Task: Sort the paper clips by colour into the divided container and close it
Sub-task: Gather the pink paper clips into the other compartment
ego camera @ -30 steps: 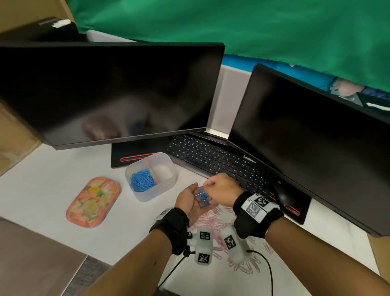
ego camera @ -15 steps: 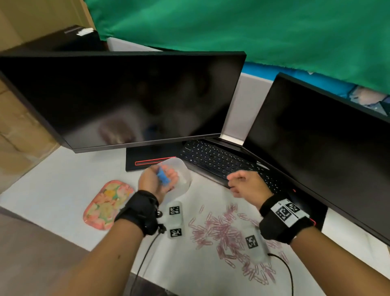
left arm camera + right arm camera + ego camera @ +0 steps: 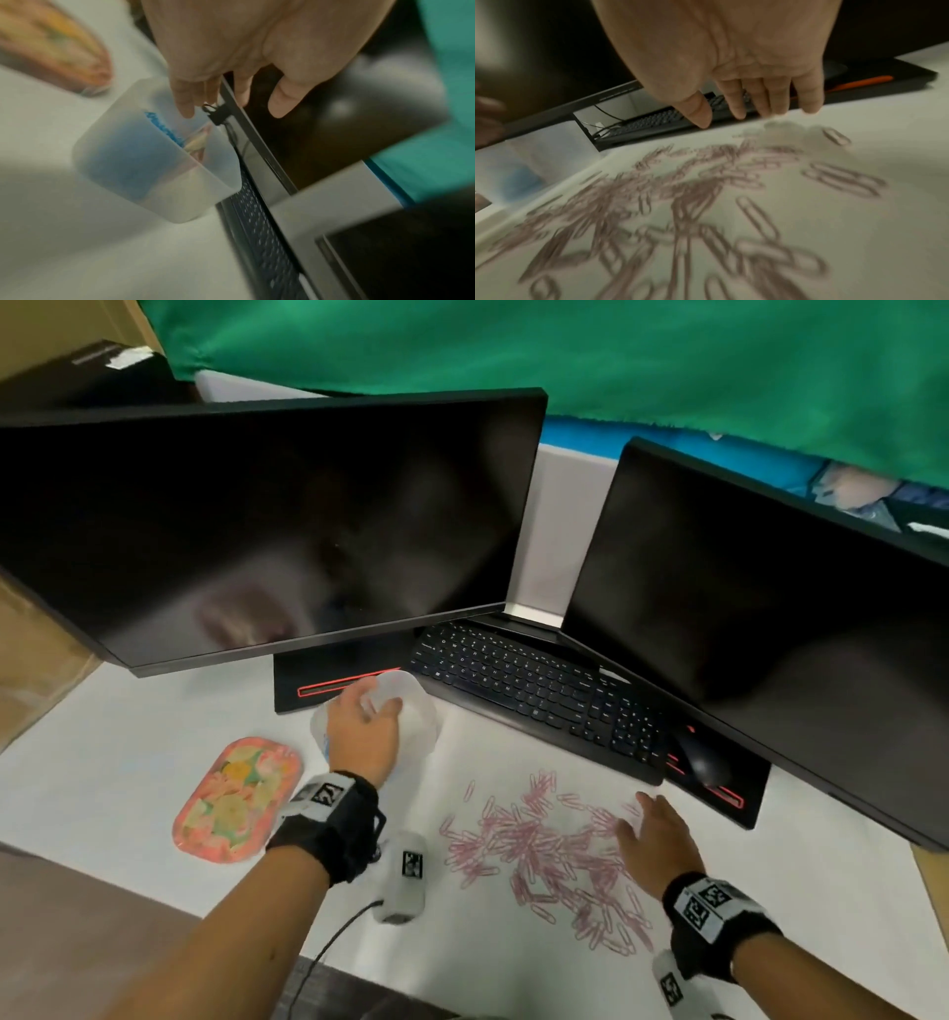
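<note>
The left hand (image 3: 365, 737) hangs above the clear divided container (image 3: 154, 162) with fingers loose and spread, holding nothing; blue paper clips (image 3: 123, 160) fill the compartment under its fingertips; the lid (image 3: 239, 801) lies just to its left; the right hand (image 3: 660, 839) is flat and empty, fingers straight, over the right edge of the scattered pink paper clips (image 3: 544, 850), which lie between the two hands.

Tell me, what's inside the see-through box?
Inside the box, blue paper clips fill one side of a divider. The other side looks empty, but the left hand hovers over the box and the picture is blurry, so part stays hidden.
</note>
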